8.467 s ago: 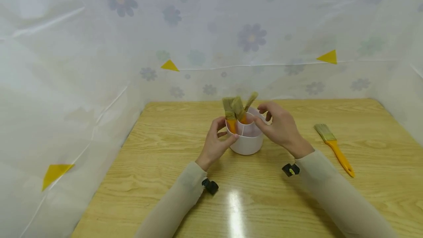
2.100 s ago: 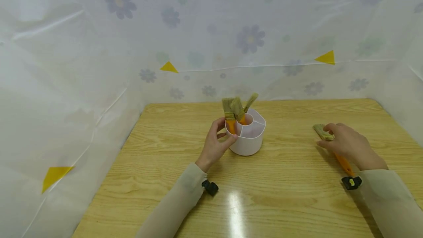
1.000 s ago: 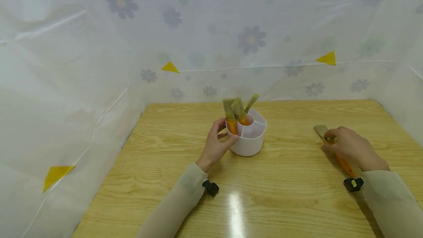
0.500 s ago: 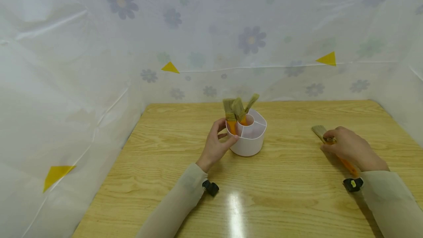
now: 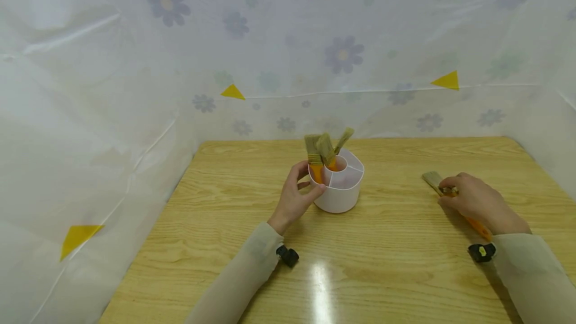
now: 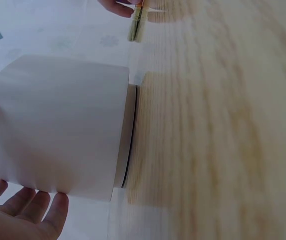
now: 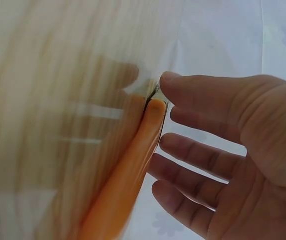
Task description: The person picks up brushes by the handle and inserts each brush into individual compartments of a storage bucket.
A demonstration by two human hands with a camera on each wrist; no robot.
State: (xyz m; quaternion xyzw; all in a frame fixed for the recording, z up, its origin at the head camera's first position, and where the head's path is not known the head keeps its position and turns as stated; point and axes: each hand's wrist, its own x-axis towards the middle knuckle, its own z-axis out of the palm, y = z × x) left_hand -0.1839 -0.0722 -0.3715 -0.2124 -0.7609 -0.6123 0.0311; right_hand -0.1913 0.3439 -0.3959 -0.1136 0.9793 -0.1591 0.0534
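A white round caddy [image 5: 338,200] with divided compartments and a central tube stands on the table. My left hand [image 5: 294,198] grips its left side, thumb at the near rim, fingers spread along the wall in the left wrist view. Three paintbrushes stand in it bristles up: one [image 5: 313,150] in the left compartment, one [image 5: 326,149] leaning at the centre tube, and one [image 5: 344,138] tilted right behind. At the right, my right hand [image 5: 479,203] pinches another paintbrush [image 7: 128,180] near its metal ferrule; its bristles point away and left. The palm hides part of its orange handle.
The wood-grain table [image 5: 382,274] reaches back to a flowered white sheet [image 5: 288,39]. Another white sheet [image 5: 90,129] borders the left side. Yellow tape pieces [image 5: 445,80] stick to the sheets. Both wrists carry small black cameras [image 5: 288,255].
My right hand has gone from the caddy to the brush lying at the right and taken hold of it. The brush has turned slightly, bristles shifting left. My left hand stays on the caddy.
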